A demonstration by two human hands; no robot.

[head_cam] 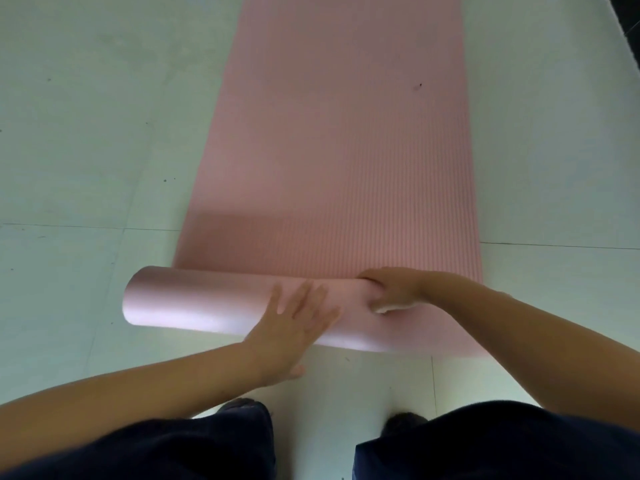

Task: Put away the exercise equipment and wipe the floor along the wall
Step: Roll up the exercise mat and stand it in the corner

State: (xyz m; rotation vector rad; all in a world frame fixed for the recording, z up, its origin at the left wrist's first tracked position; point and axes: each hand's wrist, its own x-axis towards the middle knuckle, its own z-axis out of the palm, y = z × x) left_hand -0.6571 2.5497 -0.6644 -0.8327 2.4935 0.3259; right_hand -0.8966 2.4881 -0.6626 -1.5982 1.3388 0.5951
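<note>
So the pink mat [332, 161] lies flat on the pale tiled floor [86, 150], running away from the person toward the top of the view. Its ribbed side faces up, with a small dark speck on it toward the right. The near end is curled into a roll [194, 299] that lies across the mat's width, smooth paler side showing, and the roll's left end sticks out past the mat's left edge a bit.

The left hand [294, 327] rests flat on the roll near its middle, fingers straight and spread, palm down, not gripping anything, just pressing on it. The right hand [391, 292] is further right on the roll, and its fingers are curled over the top of it, holding the rolled part, with the thumb side down at the near face. Both forearms are bare and reach in from the bottom corners.

Down at the bottom edge you see dark trousers [502, 441] and the toes of two dark shoes [242, 405] on the floor just short of the roll. Tile seams cross the floor left and right of the mat. There's a dark strip [627, 22] in the top right corner, too cut off to tell what it is.
</note>
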